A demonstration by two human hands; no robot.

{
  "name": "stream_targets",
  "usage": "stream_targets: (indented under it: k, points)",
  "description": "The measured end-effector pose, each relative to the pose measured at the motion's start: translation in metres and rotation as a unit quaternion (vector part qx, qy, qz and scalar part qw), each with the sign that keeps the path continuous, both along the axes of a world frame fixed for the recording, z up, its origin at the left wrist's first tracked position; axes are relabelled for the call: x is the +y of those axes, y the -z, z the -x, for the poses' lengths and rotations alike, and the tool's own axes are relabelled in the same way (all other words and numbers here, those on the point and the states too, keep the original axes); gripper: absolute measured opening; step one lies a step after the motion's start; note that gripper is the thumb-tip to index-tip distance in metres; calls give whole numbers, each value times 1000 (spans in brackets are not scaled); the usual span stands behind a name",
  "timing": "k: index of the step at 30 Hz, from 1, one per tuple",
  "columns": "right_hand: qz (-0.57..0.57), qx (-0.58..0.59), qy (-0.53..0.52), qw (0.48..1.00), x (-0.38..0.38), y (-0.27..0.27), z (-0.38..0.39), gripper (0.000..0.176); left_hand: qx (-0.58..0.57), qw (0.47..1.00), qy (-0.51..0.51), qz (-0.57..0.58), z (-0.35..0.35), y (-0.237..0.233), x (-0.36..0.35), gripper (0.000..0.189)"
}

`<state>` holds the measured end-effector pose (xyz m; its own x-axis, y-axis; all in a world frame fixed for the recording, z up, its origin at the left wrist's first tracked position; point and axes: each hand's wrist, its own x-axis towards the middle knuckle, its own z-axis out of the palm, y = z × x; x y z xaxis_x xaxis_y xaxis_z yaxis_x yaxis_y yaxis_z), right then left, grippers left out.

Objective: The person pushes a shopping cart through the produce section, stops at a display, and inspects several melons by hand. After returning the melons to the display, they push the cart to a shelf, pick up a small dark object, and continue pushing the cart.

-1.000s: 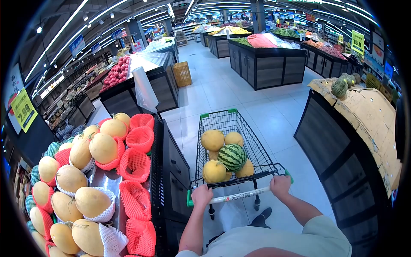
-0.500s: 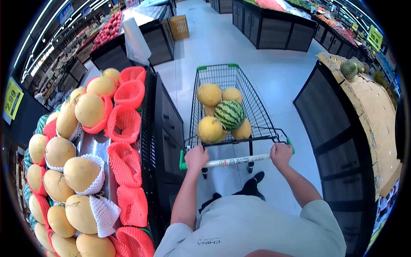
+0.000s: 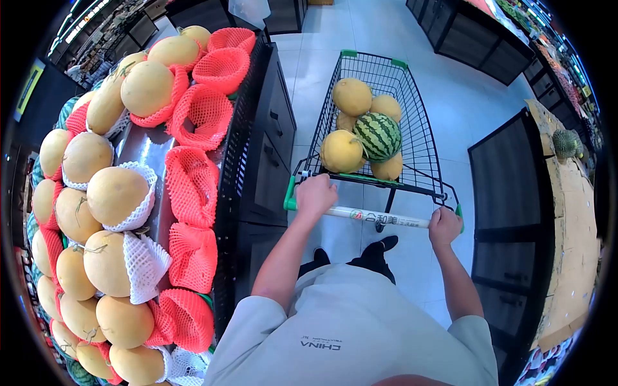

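Both my hands are wrapped around the white handle (image 3: 380, 217) of a wire shopping cart (image 3: 421, 122) with green corner pieces. My left hand (image 3: 316, 194) is closed on the handle's left end. Near its right end, my right hand (image 3: 445, 226) grips the same bar. Inside the basket lies a striped green watermelon (image 3: 377, 136), surrounded by several yellow melons, one a round melon (image 3: 342, 151) at the near left. Part of the melons beneath is hidden. The far end of the basket holds nothing.
Along my left, a stand carries yellow melons (image 3: 117, 196), some in white foam nets, beside red foam nets (image 3: 191, 186). Its dark cabinet (image 3: 273, 125) flanks the cart. At right is another dark cabinet (image 3: 508, 193) topped with cardboard (image 3: 570, 238) and a spiky green fruit (image 3: 567, 144).
The view has tilted down and turned. The cart and both hands now appear farther right and higher, with the cart angled slightly. My grip on the handle stays the same.
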<state>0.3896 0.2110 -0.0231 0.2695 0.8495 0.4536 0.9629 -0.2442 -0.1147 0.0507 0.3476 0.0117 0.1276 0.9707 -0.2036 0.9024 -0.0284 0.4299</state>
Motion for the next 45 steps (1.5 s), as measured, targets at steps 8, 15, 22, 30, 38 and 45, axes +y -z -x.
stream_targets:
  k: [8, 15, 22, 30, 38, 45]
  points:
    - [-12, -2, -6, 1000, 5, 20, -32, 24, -21, 998, 63, -16, -17, 15, -6, 32]
    - [103, -1, -9, 995, 20, 53, -100, 34, -33, 988, 140, 61, -53, 14, -27, 42]
    - [242, -49, -7, 969, 56, 25, -123, 31, -70, 980, 168, -85, -72, 41, -69, 35]
    - [117, 64, -154, 979, 56, 47, 63, 38, -61, 919, 179, -346, -62, 72, -94, 49]
    - [50, 37, -123, 990, 49, 35, 101, 44, -37, 917, 253, -307, -42, 72, -105, 81]
    - [57, 6, -72, 996, 32, 36, 99, 34, -72, 922, 244, -290, -35, 69, -127, 73]
